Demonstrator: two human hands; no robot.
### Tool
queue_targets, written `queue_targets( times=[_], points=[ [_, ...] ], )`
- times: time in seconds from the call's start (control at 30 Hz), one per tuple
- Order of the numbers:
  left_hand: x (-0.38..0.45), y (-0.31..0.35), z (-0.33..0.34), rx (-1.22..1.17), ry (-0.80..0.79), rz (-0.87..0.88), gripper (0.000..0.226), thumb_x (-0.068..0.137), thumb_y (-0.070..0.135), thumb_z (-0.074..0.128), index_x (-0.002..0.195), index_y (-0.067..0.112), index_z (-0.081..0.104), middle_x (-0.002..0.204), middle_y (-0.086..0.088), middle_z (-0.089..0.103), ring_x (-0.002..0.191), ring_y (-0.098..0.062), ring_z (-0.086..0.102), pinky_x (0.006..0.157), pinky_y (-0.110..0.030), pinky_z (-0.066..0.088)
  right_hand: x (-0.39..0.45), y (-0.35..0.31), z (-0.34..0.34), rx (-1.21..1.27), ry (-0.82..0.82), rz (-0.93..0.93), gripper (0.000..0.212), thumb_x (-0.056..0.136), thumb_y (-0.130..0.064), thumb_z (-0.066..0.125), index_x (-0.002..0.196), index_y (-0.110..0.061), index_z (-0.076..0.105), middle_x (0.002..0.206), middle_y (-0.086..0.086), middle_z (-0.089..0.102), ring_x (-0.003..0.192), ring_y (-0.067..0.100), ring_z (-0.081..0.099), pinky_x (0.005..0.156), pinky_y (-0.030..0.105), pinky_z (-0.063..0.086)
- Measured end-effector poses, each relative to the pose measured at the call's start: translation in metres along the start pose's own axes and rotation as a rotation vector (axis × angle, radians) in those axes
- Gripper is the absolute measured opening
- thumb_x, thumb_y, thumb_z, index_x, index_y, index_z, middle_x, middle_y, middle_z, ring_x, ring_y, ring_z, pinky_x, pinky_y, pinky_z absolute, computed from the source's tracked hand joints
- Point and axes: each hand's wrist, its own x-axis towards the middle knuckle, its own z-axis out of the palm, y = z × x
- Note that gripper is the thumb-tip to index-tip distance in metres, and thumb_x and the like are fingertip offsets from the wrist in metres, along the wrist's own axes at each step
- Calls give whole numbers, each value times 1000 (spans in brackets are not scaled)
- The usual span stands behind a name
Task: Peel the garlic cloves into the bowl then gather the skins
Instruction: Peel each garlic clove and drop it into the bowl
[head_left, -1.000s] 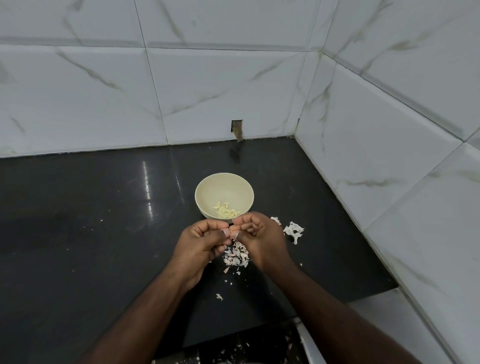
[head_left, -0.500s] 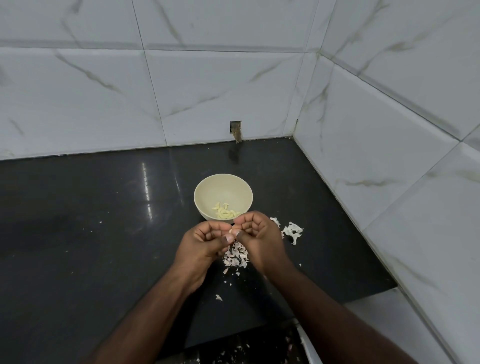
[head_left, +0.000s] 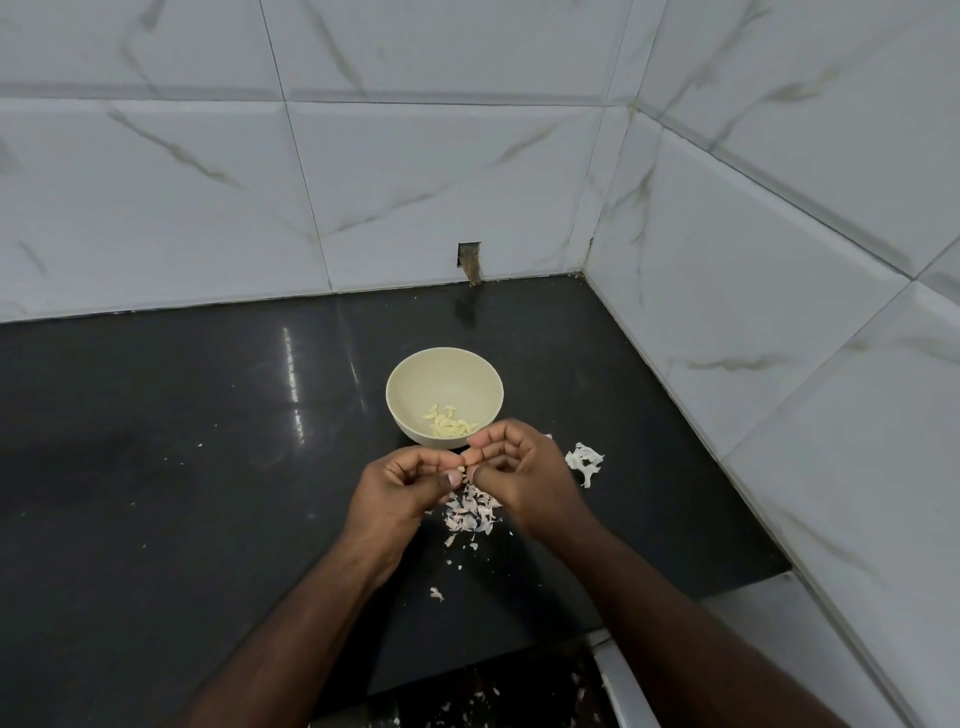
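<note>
At frame centre, the left hand (head_left: 402, 486) and right hand (head_left: 522, 470) pinch one garlic clove (head_left: 471, 457), its long axis running left-right, below the bowl (head_left: 410, 376).

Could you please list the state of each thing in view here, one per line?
bowl: upright on the counter, peeled cloves inside
peeled cloves: resting in the bowl
garlic clove: pinched between both hands
left hand: pinches the clove
right hand: pinches the clove
skins: loose pile under the hands
larger skin: lying apart, right of the hands
</note>
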Motion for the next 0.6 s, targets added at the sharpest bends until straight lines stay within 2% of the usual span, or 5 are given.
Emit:
queue_targets(
  times=[0.1,0.23,0.43,0.6],
  points=[
    [0,-1,-1,21,-2,26,14,79,-8,75,86,4,76,82,-14,75,73,-16,67,71,-26,55,0,-1,1,-89,-8,-15,28,73,-11,84,93,-21,68,85,2,74,75,17,70,76,38,60],
    [0,-1,0,68,18,61,15,79,-8,75,84,6,76,83,-12,77,75,-16,71,72,-24,57,-2,-3,3,-170,5,-46,27,74,-16,85,94,-22,68,82,-3,73,72,8,69,75,38,61],
    [-1,-1,0,94,22,74,13,79,-7,75,86,4,76,83,-11,76,76,-15,71,74,-24,58,-4,-8,1,-229,-11,-77,25,75,-19,83,94,-25,67,83,-3,72,73,8,68,74,33,60],
    [-2,0,0,105,13,98,16,79,-9,75,83,6,75,79,-9,76,72,-12,71,69,-19,56,-6,-11,2,-304,-9,-134,24,78,-13,79,92,-25,64,82,-5,69,70,1,63,69,18,53]
  ],
)
